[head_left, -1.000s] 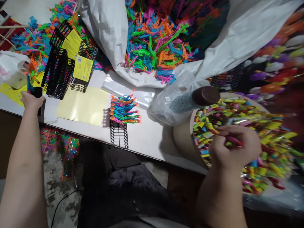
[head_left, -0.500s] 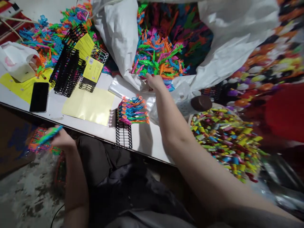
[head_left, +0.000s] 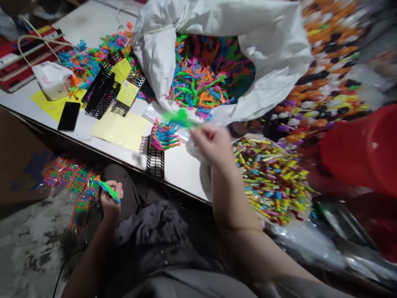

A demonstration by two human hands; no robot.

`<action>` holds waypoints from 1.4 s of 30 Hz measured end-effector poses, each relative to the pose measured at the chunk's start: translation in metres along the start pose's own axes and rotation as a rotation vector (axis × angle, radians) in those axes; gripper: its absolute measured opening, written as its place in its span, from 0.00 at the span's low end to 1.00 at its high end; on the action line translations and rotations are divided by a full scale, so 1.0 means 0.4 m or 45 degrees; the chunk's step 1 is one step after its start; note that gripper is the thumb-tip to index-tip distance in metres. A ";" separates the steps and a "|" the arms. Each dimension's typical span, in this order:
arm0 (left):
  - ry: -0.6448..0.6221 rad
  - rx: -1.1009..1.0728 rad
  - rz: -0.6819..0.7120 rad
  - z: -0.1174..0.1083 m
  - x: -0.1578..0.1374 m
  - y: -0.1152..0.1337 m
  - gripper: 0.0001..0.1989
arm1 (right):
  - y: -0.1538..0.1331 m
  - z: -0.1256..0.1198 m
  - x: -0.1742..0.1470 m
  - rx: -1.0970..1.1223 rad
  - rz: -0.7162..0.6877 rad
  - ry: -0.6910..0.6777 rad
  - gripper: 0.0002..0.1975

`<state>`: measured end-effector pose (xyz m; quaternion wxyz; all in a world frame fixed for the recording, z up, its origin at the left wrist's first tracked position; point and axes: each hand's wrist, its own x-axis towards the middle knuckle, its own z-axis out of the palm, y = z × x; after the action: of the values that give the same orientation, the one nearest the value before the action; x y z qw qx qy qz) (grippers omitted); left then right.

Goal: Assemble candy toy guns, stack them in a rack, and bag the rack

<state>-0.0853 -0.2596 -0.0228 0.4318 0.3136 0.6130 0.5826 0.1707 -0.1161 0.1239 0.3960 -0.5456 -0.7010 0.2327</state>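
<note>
My right hand [head_left: 214, 142] is pinched on a small green plastic toy [head_left: 180, 118], smeared by motion, in front of the white sack [head_left: 269, 87]. Colourful plastic toys [head_left: 198, 85] of like shape fill the sack's mouth. Low on the left, above my lap, my left hand [head_left: 111, 203] is wrapped round a few slim plastic toys [head_left: 108, 190] in blue, green and orange. Between the hands, at the table's front edge, lies a black plastic rack [head_left: 155, 163]. A row of coloured toys [head_left: 166, 135] sits on its far part.
More black racks [head_left: 101, 93], a phone [head_left: 68, 116] and a yellow sheet [head_left: 120, 132] lie on the table [head_left: 182, 174]. Bagged filled racks [head_left: 66, 176] hang or lie below its left edge. Wrapped pieces [head_left: 273, 182] fill a round container at right, near a red bucket [head_left: 359, 149].
My right hand has drawn back from the sack's mouth with a green toy. My left hand has shifted right, toward my lap, still holding its toys. The camera view has also shifted.
</note>
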 end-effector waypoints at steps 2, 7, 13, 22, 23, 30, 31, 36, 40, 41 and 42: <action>-0.095 -0.055 0.048 0.015 -0.021 0.031 0.18 | -0.050 0.038 -0.128 0.106 0.027 -0.348 0.30; -0.365 0.379 0.468 0.032 -0.101 0.028 0.26 | -0.041 0.134 -0.313 0.376 0.278 -0.742 0.27; -0.739 0.341 0.301 0.054 -0.164 -0.021 0.22 | -0.049 0.173 -0.389 0.683 0.294 -0.954 0.22; -0.317 -0.082 -0.342 0.081 -0.200 0.033 0.27 | 0.003 0.131 -0.386 0.779 0.291 -0.664 0.13; -0.300 -0.111 -0.371 0.083 -0.202 0.042 0.28 | 0.005 0.130 -0.389 0.754 0.300 -0.659 0.14; -0.203 -0.231 -0.394 0.100 -0.202 0.074 0.28 | 0.018 0.153 -0.417 0.816 0.426 -0.630 0.21; -0.203 -0.242 -0.395 0.102 -0.202 0.074 0.28 | 0.021 0.157 -0.418 0.834 0.439 -0.617 0.21; -0.177 -0.261 -0.394 0.104 -0.198 0.070 0.30 | 0.034 0.175 -0.417 0.837 0.485 -0.480 0.22; -0.173 -0.263 -0.360 0.100 -0.190 0.060 0.31 | 0.036 0.182 -0.417 0.819 0.473 -0.459 0.23; -0.175 -0.254 -0.350 0.099 -0.188 0.057 0.30 | 0.037 0.183 -0.417 0.807 0.475 -0.399 0.23; -0.178 -0.244 -0.343 0.099 -0.186 0.055 0.29 | 0.038 0.184 -0.415 0.792 0.480 -0.335 0.23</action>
<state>-0.0206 -0.3055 0.0130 0.5753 0.2258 0.5597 0.5521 0.1352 -0.2616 0.0198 0.3994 -0.4841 -0.5293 0.5710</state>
